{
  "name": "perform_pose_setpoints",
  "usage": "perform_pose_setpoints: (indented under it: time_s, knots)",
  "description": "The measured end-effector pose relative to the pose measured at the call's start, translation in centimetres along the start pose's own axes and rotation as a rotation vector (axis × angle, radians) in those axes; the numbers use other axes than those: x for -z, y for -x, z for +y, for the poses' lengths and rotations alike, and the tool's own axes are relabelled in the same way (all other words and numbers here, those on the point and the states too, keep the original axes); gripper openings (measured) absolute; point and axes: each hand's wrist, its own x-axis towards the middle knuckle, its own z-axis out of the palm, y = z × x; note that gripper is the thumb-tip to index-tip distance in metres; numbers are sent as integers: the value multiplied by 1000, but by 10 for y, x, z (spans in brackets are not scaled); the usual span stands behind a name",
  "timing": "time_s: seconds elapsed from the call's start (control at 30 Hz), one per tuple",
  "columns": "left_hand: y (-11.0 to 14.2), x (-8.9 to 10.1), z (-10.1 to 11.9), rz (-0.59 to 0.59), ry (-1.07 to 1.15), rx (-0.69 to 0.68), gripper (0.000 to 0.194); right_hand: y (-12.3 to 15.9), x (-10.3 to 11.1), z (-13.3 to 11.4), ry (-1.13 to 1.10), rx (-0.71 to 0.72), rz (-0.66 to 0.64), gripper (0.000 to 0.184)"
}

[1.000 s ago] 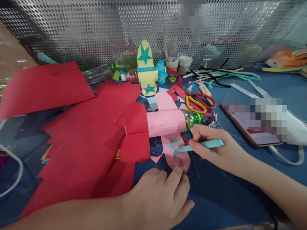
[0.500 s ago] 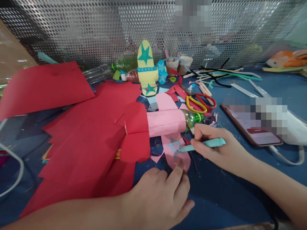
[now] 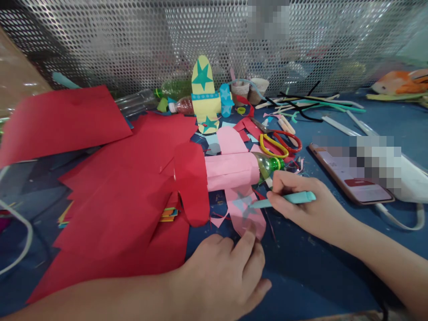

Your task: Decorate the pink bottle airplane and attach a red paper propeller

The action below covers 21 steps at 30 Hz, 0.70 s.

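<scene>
My right hand [image 3: 306,203] pinches a light turquoise marker [image 3: 299,197], its tip on or just above a pale blue star [image 3: 242,204]. The star lies on the lower wing of a paper plane [image 3: 232,171], a plastic bottle wrapped in pink paper with its green cap showing. Over the end of that wing rest the fingers of my left hand [image 3: 227,272], loosely bent with the fingertips on the paper. A rounded red paper piece [image 3: 192,187] stands at the plane's tail. Shadow darkens the star, and any mark there is hard to make out.
Red paper sheets [image 3: 123,178] spread over the left side. Behind the plane stands a finished-looking yellow paper plane [image 3: 207,104]. Scissors [image 3: 277,141] lie right of it among scraps. A phone [image 3: 351,176] with a cable and several pipe cleaners [image 3: 309,107] are farther right.
The red tail piece has shifted; its lower half now sits narrower and more slanted, uncovering colored paper edges behind it. The marker and my right hand have moved only slightly.
</scene>
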Motion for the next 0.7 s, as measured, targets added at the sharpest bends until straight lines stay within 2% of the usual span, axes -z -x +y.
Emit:
perform_pose_setpoints:
  time_s: [0.7]
  knots:
    - [0, 1, 0, -24, -25, 3, 38, -1, 1, 0, 17, -1, -14, 21]
